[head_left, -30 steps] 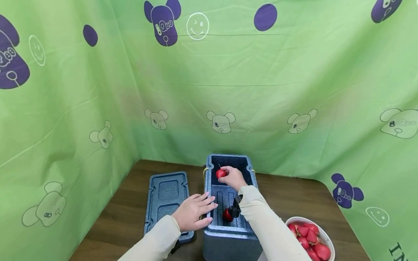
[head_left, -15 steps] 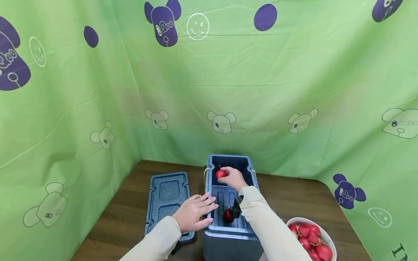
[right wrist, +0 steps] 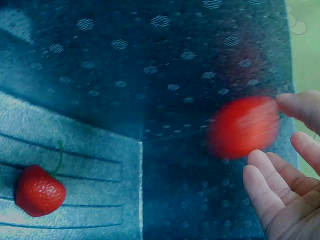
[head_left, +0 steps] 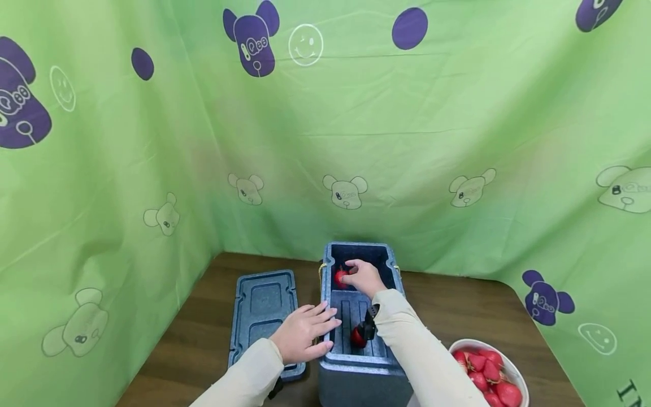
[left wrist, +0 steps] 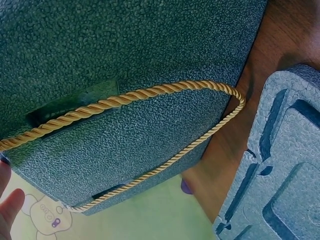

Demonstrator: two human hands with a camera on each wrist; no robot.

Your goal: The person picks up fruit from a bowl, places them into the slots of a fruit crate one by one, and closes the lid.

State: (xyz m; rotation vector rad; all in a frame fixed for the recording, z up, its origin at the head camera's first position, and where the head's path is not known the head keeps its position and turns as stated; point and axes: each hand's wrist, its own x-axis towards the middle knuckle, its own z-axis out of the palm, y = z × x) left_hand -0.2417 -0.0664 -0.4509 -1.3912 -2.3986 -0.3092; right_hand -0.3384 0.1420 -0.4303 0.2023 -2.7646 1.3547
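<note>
A dark blue-grey foam box stands uncovered on the wooden table. My right hand reaches into its far, deeper end. There a strawberry, blurred by motion, drops away from the spread thumb and fingertips in the right wrist view. Another strawberry, with a green stem, lies on the ribbed raised floor of the nearer part. My left hand rests with straight fingers on the box's left rim. A twisted gold rope handle loops along the side below it in the left wrist view.
The box's lid lies on the table to the left. At the right front, a white bowl holds several strawberries. A green printed cloth hangs behind and along both sides of the table.
The strawberry was pinched in my right fingers; the fingers have parted and it has dropped lower into the box's far end. My left hand stays on the rim.
</note>
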